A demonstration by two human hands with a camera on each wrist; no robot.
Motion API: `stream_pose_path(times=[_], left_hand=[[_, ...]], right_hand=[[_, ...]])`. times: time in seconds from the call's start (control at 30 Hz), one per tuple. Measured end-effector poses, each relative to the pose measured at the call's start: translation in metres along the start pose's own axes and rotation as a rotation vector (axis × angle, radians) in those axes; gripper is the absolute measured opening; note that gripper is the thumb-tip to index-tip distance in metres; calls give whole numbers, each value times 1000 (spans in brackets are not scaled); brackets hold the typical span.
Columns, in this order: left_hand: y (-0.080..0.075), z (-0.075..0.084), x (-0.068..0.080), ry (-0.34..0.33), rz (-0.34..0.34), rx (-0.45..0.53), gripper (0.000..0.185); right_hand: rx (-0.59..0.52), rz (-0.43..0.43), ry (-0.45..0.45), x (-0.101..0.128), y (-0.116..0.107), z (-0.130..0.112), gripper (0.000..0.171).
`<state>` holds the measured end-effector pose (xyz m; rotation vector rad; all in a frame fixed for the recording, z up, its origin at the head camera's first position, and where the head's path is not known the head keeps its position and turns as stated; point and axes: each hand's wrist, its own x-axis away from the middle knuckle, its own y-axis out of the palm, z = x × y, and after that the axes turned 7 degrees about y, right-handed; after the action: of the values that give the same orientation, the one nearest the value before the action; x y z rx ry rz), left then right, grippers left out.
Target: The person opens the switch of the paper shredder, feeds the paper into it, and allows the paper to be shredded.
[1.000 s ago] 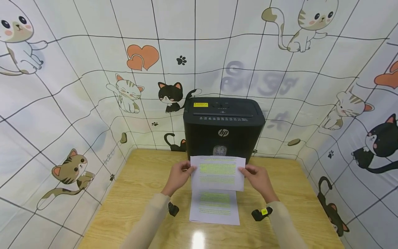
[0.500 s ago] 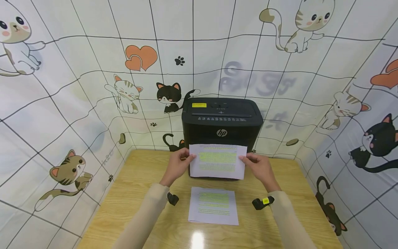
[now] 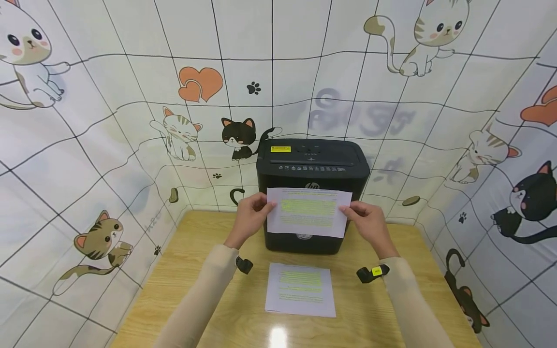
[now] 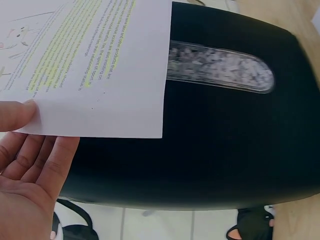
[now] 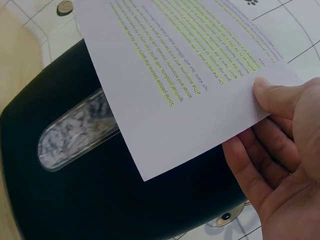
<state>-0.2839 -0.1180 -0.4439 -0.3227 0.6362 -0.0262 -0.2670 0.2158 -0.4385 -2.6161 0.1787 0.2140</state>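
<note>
A printed sheet of paper (image 3: 308, 212) with yellow highlighted lines is held up in front of the black HP paper shredder (image 3: 304, 244). My left hand (image 3: 252, 212) pinches its left edge, thumb on the printed side and fingers behind. On the opposite edge my right hand (image 3: 365, 217) pinches it the same way. The sheet covers part of the shredder's front, its top edge just below the logo. In the left wrist view, paper shreds show through the shredder's clear window (image 4: 220, 65). More highlighted sheets (image 3: 300, 290) lie in a stack on the table, nearer to me.
The shredder stands at the back of the wooden table (image 3: 196, 241), its feed slot (image 3: 311, 161) on top. Behind and at both sides hangs a white cloth (image 3: 243, 38) printed with cats and grid lines. A black wrist camera (image 3: 372, 274) sits on each wrist.
Both hands have lifted the sheet off the stack area and carried it up and forward across the shredder's front. The stack on the table has stayed in place.
</note>
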Motion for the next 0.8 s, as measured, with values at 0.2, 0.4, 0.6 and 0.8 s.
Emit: stream_pose_path(times=[0.2,0.4,0.6,0.8], left_hand=[[-3,13,-15,33,20,-12,13],[-10,28,-32,39,10,-53,10],[-14,42,-46,87,5,-63,11],[-17,50,-57,122,10,-74,11]], right_hand=[[18,15,-2,-7,-10,-15,36],[27,24,-7,-15,-17,-31,41],[-3,26,-31,-20,-28,-45,41],[-16,38,-39,-25,-35,-59,41]])
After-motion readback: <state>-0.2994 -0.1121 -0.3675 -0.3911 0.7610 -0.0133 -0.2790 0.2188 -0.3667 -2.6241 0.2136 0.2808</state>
